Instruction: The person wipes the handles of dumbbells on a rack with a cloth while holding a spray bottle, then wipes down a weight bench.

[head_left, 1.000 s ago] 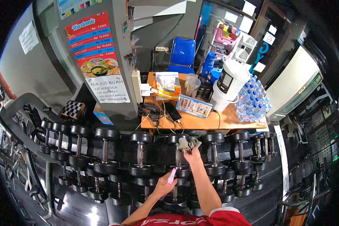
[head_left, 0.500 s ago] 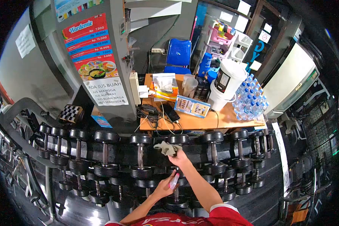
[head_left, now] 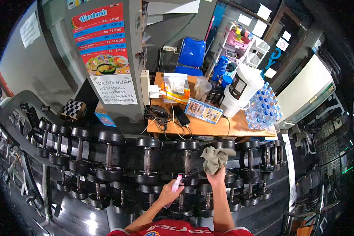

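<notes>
A crumpled grey-green cloth (head_left: 214, 160) is in my right hand (head_left: 216, 177), whose fingers are mostly hidden beneath it. The cloth covers part of a black dumbbell (head_left: 223, 144) on the upper row of the rack. My left hand (head_left: 170, 192) is closed around a pink and white bottle (head_left: 177, 182), which looks like a spray bottle and is partly hidden by the fingers. Just above my left hand, another dumbbell (head_left: 187, 159) stands with its grey handle pointing away from me.
Two rows of dumbbells (head_left: 109, 155) run left and right across the rack. Behind stands a wooden table (head_left: 240, 126) with white buckets (head_left: 243, 84), wrapped water bottles (head_left: 263, 108), a desk calendar (head_left: 203, 110) and cables. A pillar (head_left: 134, 47) rises at left, beside exercise equipment (head_left: 19, 104).
My right hand has moved right with the cloth, from one upper-row dumbbell to the one beside it. My left hand has shifted slightly left, still holding the bottle. The view has turned slightly.
</notes>
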Motion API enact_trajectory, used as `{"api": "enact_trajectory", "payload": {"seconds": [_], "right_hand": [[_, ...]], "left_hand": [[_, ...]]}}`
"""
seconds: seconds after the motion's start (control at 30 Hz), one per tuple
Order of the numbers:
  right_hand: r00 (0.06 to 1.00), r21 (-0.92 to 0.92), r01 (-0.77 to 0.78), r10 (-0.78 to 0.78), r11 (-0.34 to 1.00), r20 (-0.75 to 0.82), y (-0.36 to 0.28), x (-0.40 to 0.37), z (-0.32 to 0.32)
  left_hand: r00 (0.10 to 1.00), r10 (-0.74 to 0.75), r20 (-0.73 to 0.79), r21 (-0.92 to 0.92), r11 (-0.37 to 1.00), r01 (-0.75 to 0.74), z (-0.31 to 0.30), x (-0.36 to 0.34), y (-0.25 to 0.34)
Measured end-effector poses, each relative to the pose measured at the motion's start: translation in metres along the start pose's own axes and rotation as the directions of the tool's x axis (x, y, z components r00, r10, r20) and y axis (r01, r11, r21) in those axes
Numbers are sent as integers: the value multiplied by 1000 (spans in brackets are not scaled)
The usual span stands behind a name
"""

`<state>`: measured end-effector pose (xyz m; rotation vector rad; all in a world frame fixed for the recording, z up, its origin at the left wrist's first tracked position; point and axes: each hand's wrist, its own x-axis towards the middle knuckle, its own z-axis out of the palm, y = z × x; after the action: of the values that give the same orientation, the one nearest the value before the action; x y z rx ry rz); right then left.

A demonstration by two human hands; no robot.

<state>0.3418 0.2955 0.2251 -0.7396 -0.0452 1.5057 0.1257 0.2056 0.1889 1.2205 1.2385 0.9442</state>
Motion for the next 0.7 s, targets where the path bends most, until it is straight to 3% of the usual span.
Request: {"api": "enact_trajectory", "payload": {"seconds": [0.1, 0.33, 0.4, 0.43, 0.47, 0.53, 0.6, 0.63, 0.7], "right_hand": [[1000, -92, -4, 1, 996, -29, -5, -17, -18], [999, -188, 2, -11, 982, -50, 7, -34, -26], [959, -411, 36, -148, 911, -243, 15, -31, -18], [956, -478, 113, -226, 871, -186, 23, -20, -26], [933, -690, 178, -344, 702, -108, 34, -11, -32], [832, -893, 414, -470, 176, 293, 52, 19, -45], [887, -913, 378, -225, -152, 404, 60, 15, -14], [840, -829, 475, -129, -294, 527, 68, 19, -11], [707, -600, 608, 11, -520, 708, 84, 29, -14]], "left_hand": [[994, -113, -5, 23, 993, 113, 3, 4, 18], [988, -149, 35, 24, 989, 148, 11, 17, 18], [986, -161, 34, 40, 986, 160, 12, 15, 22], [986, -160, 35, 40, 987, 159, 13, 15, 22], [993, -121, 18, 60, 991, 119, 14, 14, 22], [997, -83, 4, 82, 993, 83, 15, 10, 19], [999, 35, -37, 165, 986, -28, 14, 9, 15], [999, 33, -38, 167, 986, -26, 13, 6, 16], [985, -170, -12, 71, 983, 171, 7, 1, 26]]}}
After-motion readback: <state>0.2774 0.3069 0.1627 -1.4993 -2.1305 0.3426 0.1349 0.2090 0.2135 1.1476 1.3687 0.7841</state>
